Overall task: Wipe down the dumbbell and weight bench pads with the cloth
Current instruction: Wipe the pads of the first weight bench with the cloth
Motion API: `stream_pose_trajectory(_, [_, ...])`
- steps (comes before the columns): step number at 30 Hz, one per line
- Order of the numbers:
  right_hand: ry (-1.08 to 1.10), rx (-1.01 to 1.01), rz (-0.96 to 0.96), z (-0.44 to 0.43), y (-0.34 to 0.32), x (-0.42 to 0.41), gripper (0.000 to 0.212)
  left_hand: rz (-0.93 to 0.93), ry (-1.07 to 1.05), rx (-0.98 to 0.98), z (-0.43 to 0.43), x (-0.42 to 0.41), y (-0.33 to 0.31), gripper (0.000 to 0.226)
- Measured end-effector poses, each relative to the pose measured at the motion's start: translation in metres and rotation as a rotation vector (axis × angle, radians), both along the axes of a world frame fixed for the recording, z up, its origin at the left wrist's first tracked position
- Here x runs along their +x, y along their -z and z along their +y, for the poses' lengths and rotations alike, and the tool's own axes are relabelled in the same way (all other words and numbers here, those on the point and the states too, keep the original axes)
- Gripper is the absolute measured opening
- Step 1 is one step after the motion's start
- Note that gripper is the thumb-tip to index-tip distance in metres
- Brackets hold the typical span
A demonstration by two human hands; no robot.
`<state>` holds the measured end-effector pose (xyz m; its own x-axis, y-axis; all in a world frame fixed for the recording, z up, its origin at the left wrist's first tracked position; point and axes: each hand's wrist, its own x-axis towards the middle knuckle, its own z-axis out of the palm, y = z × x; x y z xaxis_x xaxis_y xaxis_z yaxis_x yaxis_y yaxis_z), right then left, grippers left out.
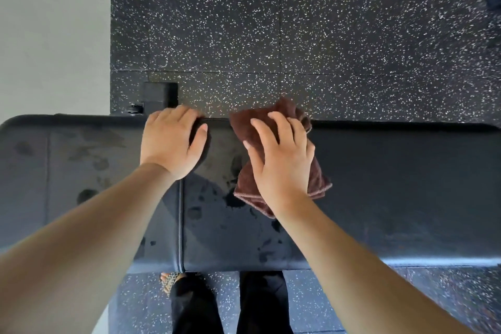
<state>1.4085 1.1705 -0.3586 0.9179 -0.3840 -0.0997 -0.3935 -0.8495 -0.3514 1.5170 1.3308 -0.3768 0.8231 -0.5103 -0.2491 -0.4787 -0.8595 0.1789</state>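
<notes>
**Now: cloth pressed onto the weight bench pad**

Nearest you, your 2 legs in black trousers [260,304] stand on the speckled rubber floor [303,306], with a patterned sandal [169,280] showing at the left. Just beyond them the black weight bench pad [393,184] runs across the view, crossed by a seam [180,225]. Dark wet patches [233,198] dot its top around that seam.

Your right hand [282,160] lies on the folded brown cloth [244,125], fingers spread and only slightly bent, pressing it onto the pad right of the seam. The cloth's far end reaches past the pad's far edge.

Your left hand [173,141] sits near it, apart from the cloth, its fingers hooked over the pad's far edge and its thumb resting on top.

Beyond that edge a black frame foot [160,95] stands on the floor, and a pale grey surface [54,22] borders the floor at the far left.
</notes>
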Motion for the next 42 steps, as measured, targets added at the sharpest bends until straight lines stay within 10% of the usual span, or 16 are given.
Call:
stream_pose_trajectory(34, [-0.049, -0.083, -0.055, 0.009, 0.004, -0.005, 0.036, 0.033, 0.028, -0.061, 0.005, 0.004, 0.003, 0.046])
stream_pose_trajectory(42, [0.232, 0.031, -0.133, 0.047, -0.005, -0.002, 0.032, 0.085, 0.117, -0.051, 0.012, 0.004, 0.000, 0.050])
